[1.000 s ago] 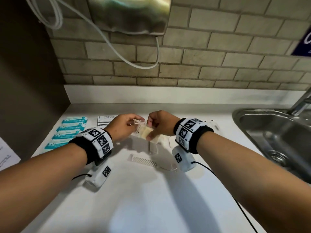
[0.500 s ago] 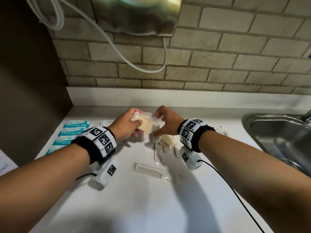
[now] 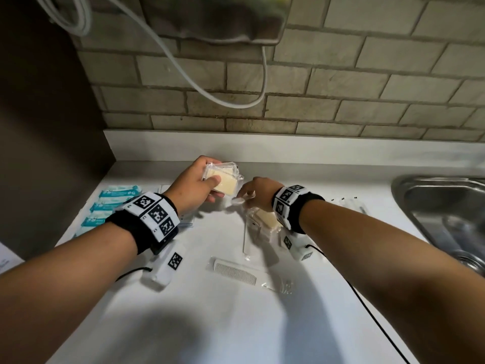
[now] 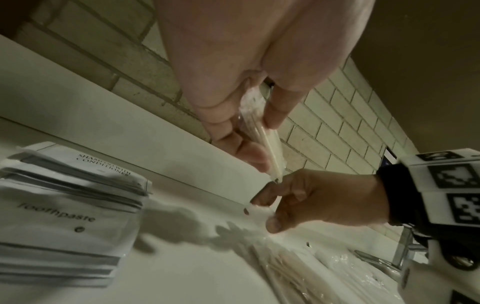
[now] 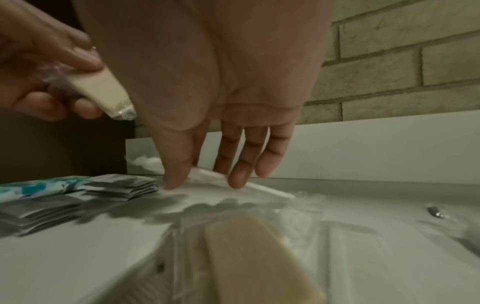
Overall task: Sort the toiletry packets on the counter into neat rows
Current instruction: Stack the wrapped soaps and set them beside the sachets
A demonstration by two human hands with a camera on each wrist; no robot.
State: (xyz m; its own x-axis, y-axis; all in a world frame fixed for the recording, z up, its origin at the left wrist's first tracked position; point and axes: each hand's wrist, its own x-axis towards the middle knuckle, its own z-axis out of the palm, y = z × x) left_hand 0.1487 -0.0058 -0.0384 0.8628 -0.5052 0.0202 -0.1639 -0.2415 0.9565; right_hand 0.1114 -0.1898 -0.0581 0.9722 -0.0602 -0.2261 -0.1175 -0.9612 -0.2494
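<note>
Your left hand (image 3: 194,187) pinches a soap packet (image 3: 223,179); your right hand (image 3: 256,191) reaches, fingers loose. Blue packets (image 3: 105,208) at left are rowed; soap (image 3: 266,219), comb (image 3: 235,271) at centre remain.

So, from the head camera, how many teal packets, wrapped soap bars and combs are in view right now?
Teal packets: 4
Wrapped soap bars: 2, one in the left hand, one on the counter
Combs: 1
Total: 7
</note>
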